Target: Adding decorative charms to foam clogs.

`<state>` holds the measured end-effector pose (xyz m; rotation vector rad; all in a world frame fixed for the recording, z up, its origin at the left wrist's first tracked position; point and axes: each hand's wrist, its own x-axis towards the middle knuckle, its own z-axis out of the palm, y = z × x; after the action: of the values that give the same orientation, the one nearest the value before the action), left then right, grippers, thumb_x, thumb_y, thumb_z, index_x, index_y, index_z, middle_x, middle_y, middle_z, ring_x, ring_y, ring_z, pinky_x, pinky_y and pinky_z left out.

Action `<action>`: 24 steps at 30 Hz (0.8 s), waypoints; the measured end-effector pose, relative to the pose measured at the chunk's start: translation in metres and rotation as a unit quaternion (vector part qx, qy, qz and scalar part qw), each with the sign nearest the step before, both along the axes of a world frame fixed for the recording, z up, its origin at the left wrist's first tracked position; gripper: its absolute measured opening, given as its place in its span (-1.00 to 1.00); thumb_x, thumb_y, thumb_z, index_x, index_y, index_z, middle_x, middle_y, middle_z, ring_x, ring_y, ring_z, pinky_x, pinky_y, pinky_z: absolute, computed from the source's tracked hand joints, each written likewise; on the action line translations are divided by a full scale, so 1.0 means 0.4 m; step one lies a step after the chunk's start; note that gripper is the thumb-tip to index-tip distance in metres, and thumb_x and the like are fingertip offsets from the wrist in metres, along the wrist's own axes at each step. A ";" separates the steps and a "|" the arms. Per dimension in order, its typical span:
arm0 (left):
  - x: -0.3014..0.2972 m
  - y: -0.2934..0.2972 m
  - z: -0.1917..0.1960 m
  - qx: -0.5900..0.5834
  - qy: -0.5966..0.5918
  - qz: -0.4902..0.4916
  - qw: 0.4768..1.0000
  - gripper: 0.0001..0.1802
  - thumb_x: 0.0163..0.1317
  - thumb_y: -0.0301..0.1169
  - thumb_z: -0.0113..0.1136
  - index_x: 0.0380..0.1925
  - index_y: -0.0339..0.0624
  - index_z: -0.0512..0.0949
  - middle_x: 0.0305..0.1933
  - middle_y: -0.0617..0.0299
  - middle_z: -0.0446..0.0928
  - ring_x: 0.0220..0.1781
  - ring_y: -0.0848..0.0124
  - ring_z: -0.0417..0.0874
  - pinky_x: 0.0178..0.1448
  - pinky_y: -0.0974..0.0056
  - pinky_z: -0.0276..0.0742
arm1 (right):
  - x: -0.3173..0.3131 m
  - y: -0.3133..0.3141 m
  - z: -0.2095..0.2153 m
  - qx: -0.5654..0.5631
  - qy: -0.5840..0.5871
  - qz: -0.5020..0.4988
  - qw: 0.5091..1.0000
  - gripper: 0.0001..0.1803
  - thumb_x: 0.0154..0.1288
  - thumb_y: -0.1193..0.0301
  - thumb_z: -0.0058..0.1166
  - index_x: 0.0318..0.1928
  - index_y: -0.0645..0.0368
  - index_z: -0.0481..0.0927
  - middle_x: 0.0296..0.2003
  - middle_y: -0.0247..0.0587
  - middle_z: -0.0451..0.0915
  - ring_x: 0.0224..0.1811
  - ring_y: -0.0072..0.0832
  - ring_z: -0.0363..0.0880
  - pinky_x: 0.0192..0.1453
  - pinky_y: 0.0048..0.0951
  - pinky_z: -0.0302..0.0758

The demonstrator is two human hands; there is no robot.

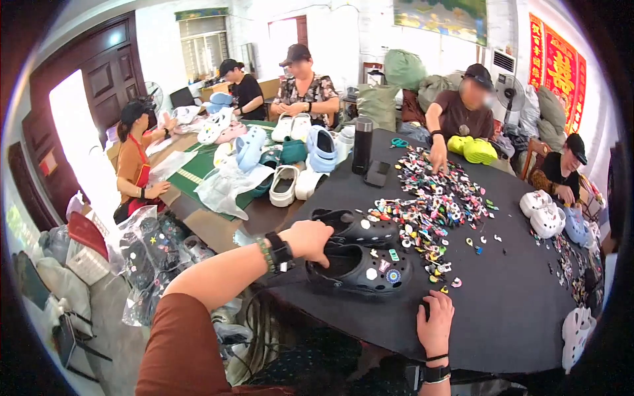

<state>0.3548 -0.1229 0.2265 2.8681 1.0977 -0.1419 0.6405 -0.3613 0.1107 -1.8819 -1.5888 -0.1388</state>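
Note:
A pair of black clogs lies side by side at the near left edge of the table. The nearer clog (370, 272) bears several charms on its toe, among them a white one and a round blue one. On the farther clog (370, 230) a white charm shows. My left hand (309, 241) grips the clogs at the heel end, its thumb at the nearer one; the other fingertips are partly hidden. To the right of the clogs, my right hand (436, 321) rests on the black tabletop (489, 310) with loosely bent fingers apart, and no held thing shows.
Beyond the clogs spreads a pile of small colourful charms (439, 198), into which a co-worker's hand (438, 157) reaches. A black bottle (362, 145) and a dark phone (378, 173) stand and lie farther back. White clogs (547, 214) sit right; a green-topped table (198, 175) holds more footwear.

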 end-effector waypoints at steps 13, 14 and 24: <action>-0.181 -0.004 -0.035 0.006 -0.226 0.078 0.971 -0.54 -0.05 -0.15 0.48 -0.26 -0.25 0.59 -0.28 -0.08 0.60 -0.16 -0.06 0.62 -0.09 0.03 0.52 | -0.012 0.001 0.017 0.006 -0.003 0.017 1.000 -0.75 0.13 0.58 0.15 -0.14 0.24 0.51 0.04 -0.01 0.51 0.22 -0.04 0.39 0.31 -0.06 0.27; -0.213 0.016 -0.031 0.013 -0.246 0.085 0.965 -0.54 -0.06 -0.15 0.49 -0.28 -0.26 0.59 -0.29 -0.08 0.60 -0.16 -0.05 0.62 -0.09 0.05 0.52 | -0.012 -0.001 0.015 0.001 -0.001 0.011 1.000 -0.76 0.14 0.58 0.14 -0.14 0.24 0.51 0.05 -0.01 0.51 0.22 -0.04 0.39 0.31 -0.06 0.26; -0.351 0.452 0.157 0.088 -0.287 0.368 0.880 -0.58 -0.04 -0.23 0.46 -0.24 -0.31 0.67 -0.32 -0.07 0.68 -0.44 0.17 0.73 -0.32 0.17 0.68 | -0.021 0.006 0.036 -0.021 0.009 -0.011 1.000 -0.77 0.10 0.60 0.12 -0.18 0.22 0.49 0.01 -0.03 0.49 0.15 -0.07 0.39 0.27 -0.08 0.28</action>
<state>0.2144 0.0579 0.2895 2.1268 1.9633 0.8150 0.6320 -0.3588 0.1249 -1.9279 -1.5693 -0.0997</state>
